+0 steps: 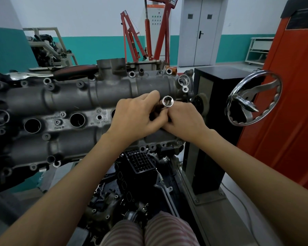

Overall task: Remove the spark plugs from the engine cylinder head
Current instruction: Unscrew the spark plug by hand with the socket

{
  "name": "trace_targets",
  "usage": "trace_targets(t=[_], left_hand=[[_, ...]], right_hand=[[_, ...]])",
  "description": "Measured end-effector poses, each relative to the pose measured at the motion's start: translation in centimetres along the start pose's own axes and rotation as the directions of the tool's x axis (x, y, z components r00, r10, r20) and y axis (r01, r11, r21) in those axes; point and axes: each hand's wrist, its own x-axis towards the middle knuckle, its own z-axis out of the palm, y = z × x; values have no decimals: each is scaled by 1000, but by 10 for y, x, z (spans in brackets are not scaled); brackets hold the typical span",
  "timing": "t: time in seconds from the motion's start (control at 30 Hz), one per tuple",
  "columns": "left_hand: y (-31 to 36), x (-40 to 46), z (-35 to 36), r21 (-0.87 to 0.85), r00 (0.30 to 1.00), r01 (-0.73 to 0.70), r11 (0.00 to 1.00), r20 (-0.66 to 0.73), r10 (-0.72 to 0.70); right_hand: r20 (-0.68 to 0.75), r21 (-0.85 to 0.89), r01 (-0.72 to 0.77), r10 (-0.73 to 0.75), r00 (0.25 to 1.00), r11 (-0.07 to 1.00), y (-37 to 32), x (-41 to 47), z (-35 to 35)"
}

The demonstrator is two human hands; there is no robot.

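Nearest the camera, striped trousers (pixel 149 231) show at the bottom edge, with dark engine parts and a black plastic grille (pixel 140 161) lying just beyond the knees. Two bare forearms reach forward and meet over the right end of the grey cylinder head (pixel 60 100), which sits on a stand. The left hand (pixel 134 118) has its fingers curled around something dark between the two hands, seemingly the shaft below the socket, though the fingers hide it. The right hand (pixel 182 119) grips the chrome socket (pixel 168 102), whose open end faces up toward the camera. To the left of the hands, two round spark plug wells (pixel 32 125) stand open along the middle of the head, with a third partly hidden by the left hand; no spark plug itself can be made out. A chrome handwheel (pixel 252 98) projects from the black stand column (pixel 215 107) to the right. Farther back stand a red engine hoist (pixel 149 32), another engine on a frame (pixel 46 48), and grey double doors (pixel 199 31).
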Motion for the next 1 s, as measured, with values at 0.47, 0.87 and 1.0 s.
trace_targets(t=[0.47,0.87,1.0], left_hand=[[-2,-2,2,42,1000,11,999,19,-12],[1,-1,0,14,1000,7,1000,-19,-6],[-2,-2,2,43,1000,-11,999,-22,12]], right_hand=[[4,-2,-72,72,997,997,2,2,3],[8,-18,-55,56,998,998,2,2,4],[6,-28,-72,72,997,997,2,3,4]])
